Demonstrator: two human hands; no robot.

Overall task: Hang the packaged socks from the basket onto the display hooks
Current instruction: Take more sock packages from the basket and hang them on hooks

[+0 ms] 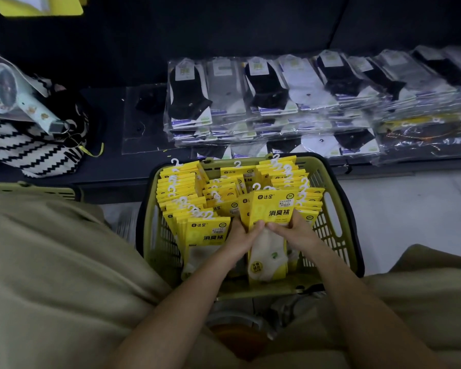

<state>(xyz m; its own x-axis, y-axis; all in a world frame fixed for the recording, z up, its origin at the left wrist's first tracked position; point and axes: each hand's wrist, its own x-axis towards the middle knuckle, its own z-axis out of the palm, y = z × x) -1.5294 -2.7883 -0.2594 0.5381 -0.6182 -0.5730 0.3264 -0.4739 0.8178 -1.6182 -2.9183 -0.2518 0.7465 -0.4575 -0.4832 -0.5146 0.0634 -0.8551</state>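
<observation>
Left hand [241, 235]: closed on the left edge of a yellow sock pack [270, 233], thumb across its front. Right hand [294, 231]: gripping the same pack's right edge, thumb on the card. Pack: upright, white hook at top, pale sock visible below the card, held among the others inside the basket [333, 230]. Basket: olive green plastic, on the floor between the person's knees, filled with rows of yellow sock packs [180, 186] standing on edge. Beyond the basket: dark low shelf [109, 145] bearing stacked clear-wrapped socks [277, 102], black, grey and white. Shelf left: zigzag-patterned bag [32, 147].
</observation>
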